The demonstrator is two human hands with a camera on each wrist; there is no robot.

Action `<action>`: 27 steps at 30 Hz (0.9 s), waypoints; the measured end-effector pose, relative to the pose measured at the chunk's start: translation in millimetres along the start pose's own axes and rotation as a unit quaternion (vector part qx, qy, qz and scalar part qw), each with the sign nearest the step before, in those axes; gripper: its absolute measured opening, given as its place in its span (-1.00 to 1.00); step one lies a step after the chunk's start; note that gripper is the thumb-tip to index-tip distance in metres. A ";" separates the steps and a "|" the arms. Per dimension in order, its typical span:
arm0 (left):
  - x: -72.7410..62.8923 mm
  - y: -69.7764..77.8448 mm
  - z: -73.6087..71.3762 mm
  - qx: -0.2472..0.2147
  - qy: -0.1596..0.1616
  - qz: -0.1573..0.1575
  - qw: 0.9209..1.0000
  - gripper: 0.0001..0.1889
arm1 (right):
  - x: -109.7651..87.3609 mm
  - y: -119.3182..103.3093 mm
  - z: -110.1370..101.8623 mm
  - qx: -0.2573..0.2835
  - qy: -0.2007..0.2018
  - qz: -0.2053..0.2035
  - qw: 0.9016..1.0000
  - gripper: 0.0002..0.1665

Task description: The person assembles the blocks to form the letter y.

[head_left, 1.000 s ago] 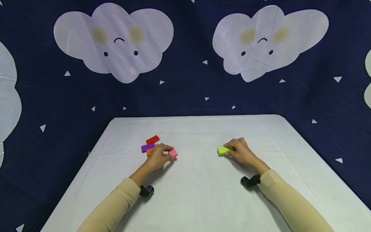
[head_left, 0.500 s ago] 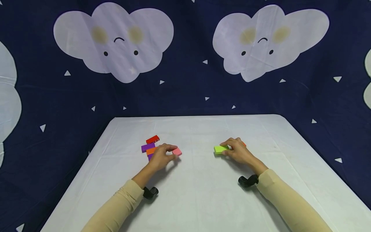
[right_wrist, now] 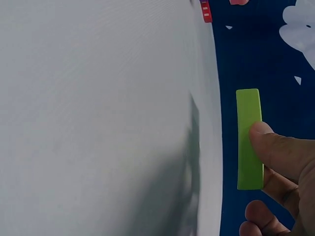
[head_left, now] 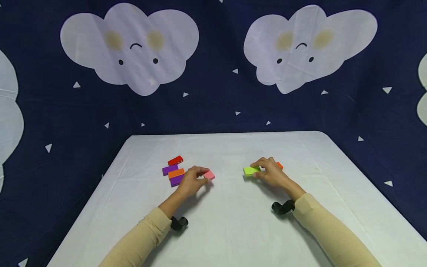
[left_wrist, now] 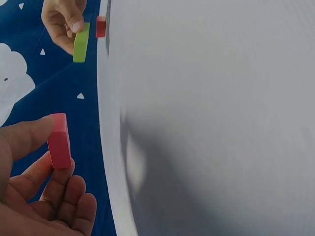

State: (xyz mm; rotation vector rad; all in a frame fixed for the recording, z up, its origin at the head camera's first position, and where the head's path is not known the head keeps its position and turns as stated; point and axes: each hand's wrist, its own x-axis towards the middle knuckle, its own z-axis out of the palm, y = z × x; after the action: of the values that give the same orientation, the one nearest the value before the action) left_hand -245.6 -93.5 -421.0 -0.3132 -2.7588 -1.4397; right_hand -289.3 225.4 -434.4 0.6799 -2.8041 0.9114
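Observation:
My left hand (head_left: 191,181) pinches a small pink block (left_wrist: 59,142) between thumb and fingertips, held above the white table. To the right, my right hand (head_left: 271,175) grips a lime green oblong block (right_wrist: 246,147), thumb on one face and fingers behind. In the head view a shadow lies below each hand. Just behind the right hand, an orange-red block (head_left: 280,165) is partly hidden by it. Left of the left hand lie a red block (head_left: 175,160) with small white marks, two purple blocks (head_left: 170,170) and an orange block (head_left: 176,174), close together.
A white cloth covers the table (head_left: 230,222). Beyond its far edge hangs a dark blue curtain (head_left: 213,107) printed with pale clouds and small triangles. Black wrist cameras (head_left: 282,207) stick out below both sleeves.
Both hands have moved inward: the left hand rightward with the pink block, the right hand slightly leftward with the lime green one. The lower purple block and the orange-red block have come into view.

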 end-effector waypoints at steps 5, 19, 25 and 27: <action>0.6 1.5 8.1 -0.005 -0.004 0.006 1.000 -0.66 | 1.9 -3.3 1.9 0.002 0.001 -0.011 1.000 -0.60; 3.1 6.7 30.0 -0.014 -0.003 0.009 1.000 -0.65 | 6.8 -7.9 7.4 0.011 -0.004 -0.021 1.000 -0.61; 4.2 8.5 37.7 -0.020 -0.001 -0.001 1.000 -0.64 | 8.3 -10.4 9.8 0.031 -0.015 -0.029 0.999 -0.62; 4.7 9.2 39.5 -0.019 0.001 -0.001 1.000 -0.64 | 9.0 -10.4 10.8 0.032 -0.016 -0.034 0.999 -0.62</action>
State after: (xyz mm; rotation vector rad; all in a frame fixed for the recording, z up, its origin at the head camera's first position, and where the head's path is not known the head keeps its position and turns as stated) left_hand -245.4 -55.5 -435.8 -0.3092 -2.7342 -1.4951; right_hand -292.3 208.2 -435.6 0.7994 -2.7705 0.9913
